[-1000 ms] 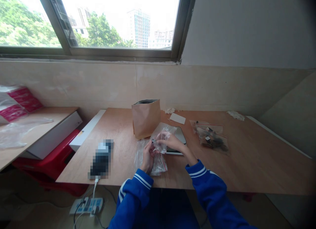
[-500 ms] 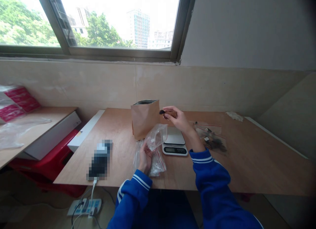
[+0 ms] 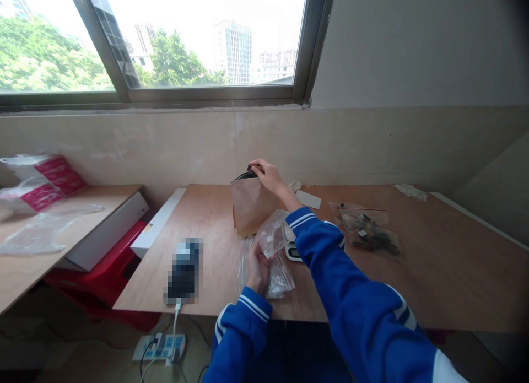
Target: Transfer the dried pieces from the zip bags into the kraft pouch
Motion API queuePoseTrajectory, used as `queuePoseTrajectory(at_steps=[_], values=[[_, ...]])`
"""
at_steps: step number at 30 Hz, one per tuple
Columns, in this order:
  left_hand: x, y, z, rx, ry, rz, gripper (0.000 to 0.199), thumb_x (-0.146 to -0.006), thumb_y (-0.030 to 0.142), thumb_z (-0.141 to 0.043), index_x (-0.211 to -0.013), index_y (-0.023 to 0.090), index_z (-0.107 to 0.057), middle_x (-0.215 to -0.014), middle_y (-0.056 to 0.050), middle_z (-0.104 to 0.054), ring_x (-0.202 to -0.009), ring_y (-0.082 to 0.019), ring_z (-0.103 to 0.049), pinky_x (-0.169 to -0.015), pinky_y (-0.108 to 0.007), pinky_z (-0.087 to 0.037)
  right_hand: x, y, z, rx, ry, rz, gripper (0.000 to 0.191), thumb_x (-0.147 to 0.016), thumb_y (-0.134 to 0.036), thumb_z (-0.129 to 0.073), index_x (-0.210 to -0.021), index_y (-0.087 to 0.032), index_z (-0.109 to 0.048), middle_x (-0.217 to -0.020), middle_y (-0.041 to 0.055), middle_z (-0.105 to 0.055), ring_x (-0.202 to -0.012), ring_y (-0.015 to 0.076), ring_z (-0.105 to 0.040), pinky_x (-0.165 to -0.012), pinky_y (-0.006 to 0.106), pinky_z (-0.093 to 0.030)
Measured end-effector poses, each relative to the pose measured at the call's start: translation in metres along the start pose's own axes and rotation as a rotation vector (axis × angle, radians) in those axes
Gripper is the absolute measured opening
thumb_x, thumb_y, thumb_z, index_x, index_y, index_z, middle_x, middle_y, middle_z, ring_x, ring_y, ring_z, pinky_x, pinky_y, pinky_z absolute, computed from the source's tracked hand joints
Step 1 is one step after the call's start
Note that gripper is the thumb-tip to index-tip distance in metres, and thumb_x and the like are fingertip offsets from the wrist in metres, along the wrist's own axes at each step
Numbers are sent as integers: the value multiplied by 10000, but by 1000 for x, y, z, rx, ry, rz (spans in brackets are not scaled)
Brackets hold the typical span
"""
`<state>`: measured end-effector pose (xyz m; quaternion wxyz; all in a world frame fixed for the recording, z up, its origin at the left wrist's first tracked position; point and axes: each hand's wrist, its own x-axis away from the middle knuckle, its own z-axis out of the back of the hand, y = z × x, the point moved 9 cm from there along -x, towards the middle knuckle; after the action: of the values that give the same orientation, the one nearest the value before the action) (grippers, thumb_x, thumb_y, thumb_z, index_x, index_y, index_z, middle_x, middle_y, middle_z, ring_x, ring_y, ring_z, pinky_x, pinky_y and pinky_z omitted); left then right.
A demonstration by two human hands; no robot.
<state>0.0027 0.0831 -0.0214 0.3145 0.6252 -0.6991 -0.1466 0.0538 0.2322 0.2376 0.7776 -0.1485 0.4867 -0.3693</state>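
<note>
A brown paper bag stands upright on the wooden table, its dark-lined mouth open. My right hand is at the right side of that mouth, fingers bent over the rim; a dark brown item shows at the fingertips, too small to name. My left hand is closed on a clear plastic bag, held open in front of the paper bag. Flat clear zip bags lie under and beside it. A white digital scale is mostly hidden behind my right forearm.
Zip bags with dark pieces lie to the right. A blurred-out phone with a white cable lies at the left. Behind the scale is a white card. A power strip sits on the floor beyond the table's front edge.
My right hand has moved left from above the scale to the paper bag's mouth with the dark brown item. My left hand still holds the clear bag. The view has shifted slightly.
</note>
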Motion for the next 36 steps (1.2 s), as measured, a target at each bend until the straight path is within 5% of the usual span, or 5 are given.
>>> queuePoseTrajectory(at_steps=[10, 17, 29, 36], values=[[0, 0, 1, 41, 23, -15, 240, -828, 313, -594, -1017, 205, -695, -975, -60, -719, -761, -151, -673, -534, -204, -501, 9, 10, 16, -362, 9, -58, 268, -818, -397, -637, -966, -178, -680, -968, 59, -728, -906, 181, -667, -857, 321, -530], [0, 2, 1, 2, 22, -39, 293, -858, 318, -533, -1075, 189, -682, -1038, -84, -718, -835, -180, -692, -584, -230, -540, 14, 4, 16, -279, -80, -29, 192, -840, -240, -547, -795, -187, -726, -931, 59, -758, -954, 204, -681, -899, 343, -503], [3, 7, 0, -36, 50, -41, 331, -872, 314, -499, -1105, 169, -684, -1080, -101, -719, -870, -204, -696, -583, -254, -560, 20, -13, 11, 23, -110, 60, 345, -957, -321, -420, -1017, -206, -739, -1237, 69, -679, -1199, 204, -592, -1069, 359, -406], [2, 8, -2, -114, 7, -72, 341, -851, 393, -528, -1089, 208, -687, -1122, -83, -714, -1015, -238, -678, -734, -316, -584, 69, -14, 45, 105, 163, 52, 307, -948, -302, -423, -1101, -216, -674, -1288, 96, -611, -1249, 214, -515, -1109, 419, -358]])
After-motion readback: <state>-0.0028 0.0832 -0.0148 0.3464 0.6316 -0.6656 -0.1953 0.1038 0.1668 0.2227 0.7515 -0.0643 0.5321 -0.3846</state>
